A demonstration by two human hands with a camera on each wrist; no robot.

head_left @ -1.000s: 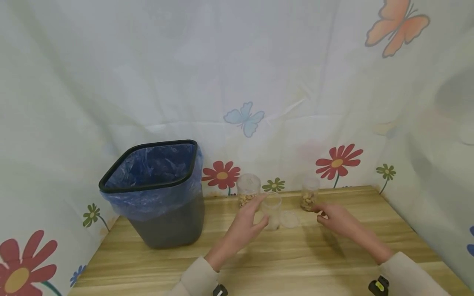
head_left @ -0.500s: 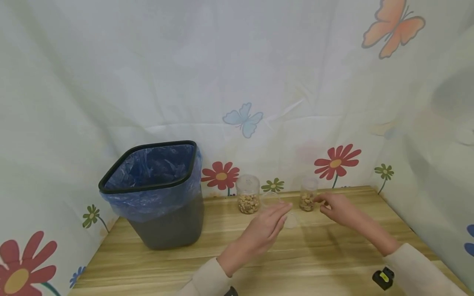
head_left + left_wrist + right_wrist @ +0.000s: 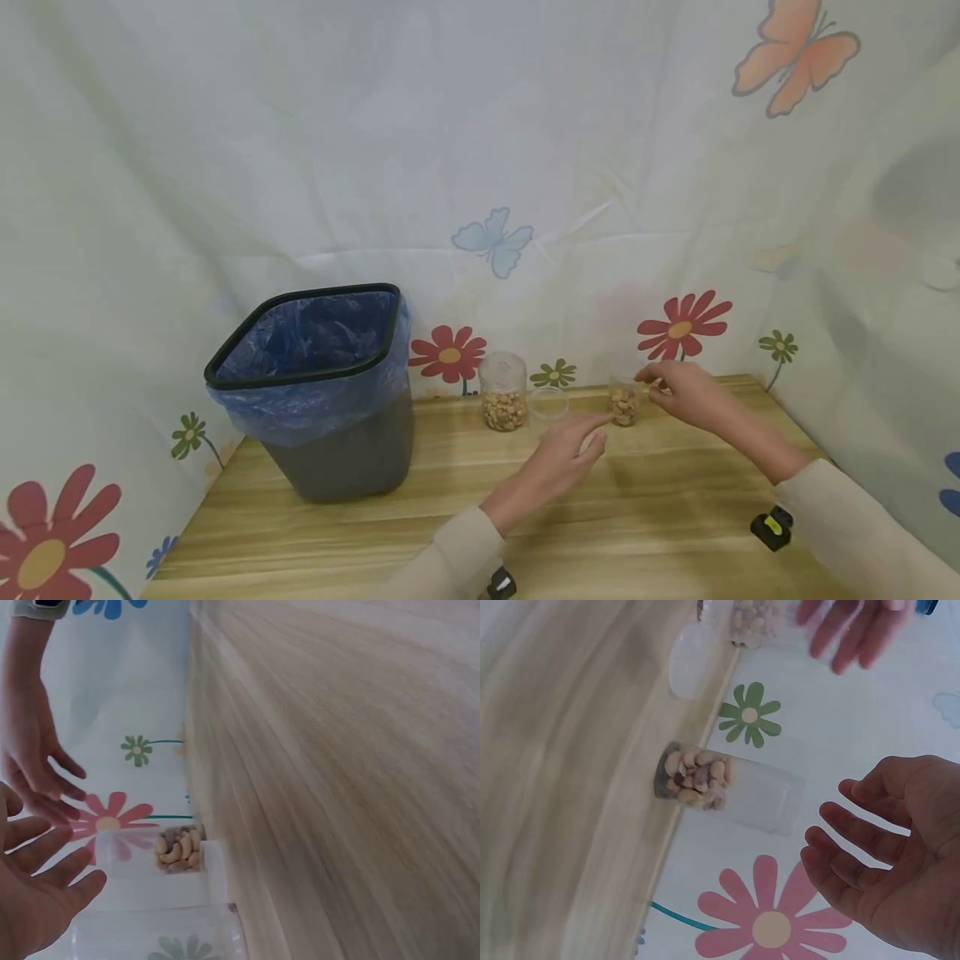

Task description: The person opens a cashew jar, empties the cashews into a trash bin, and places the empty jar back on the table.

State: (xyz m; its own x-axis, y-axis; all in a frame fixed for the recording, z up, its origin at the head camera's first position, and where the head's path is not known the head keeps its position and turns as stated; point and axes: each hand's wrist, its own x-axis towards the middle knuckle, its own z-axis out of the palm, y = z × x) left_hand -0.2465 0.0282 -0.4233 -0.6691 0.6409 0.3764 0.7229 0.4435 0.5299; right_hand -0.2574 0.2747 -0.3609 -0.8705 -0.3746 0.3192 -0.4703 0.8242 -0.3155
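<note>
A small clear jar (image 3: 623, 404) part-filled with cashews stands upright near the table's back edge. My right hand (image 3: 692, 397) hovers just right of its top, fingers loosely bent; the right wrist view shows a gap between those fingers and the jar (image 3: 731, 787). Reaching in from the left, my left hand (image 3: 557, 460) has its fingertips close to the jar's lower left in the head view. It holds nothing, and its fingers are spread in the left wrist view. Behind it stands an empty clear jar (image 3: 154, 934), partly hidden. A clear round lid (image 3: 690, 661) lies beside that one.
A larger clear jar (image 3: 503, 404) of nuts stands left of the empty one. Further left is a grey bin (image 3: 352, 462) with a blue liner bag. A flower-print curtain (image 3: 600, 167) hangs behind the wooden table (image 3: 600, 550).
My left hand has left the empty jar and moved right, towards the cashew jar. My right hand has risen from beside the jar's lower part to its top.
</note>
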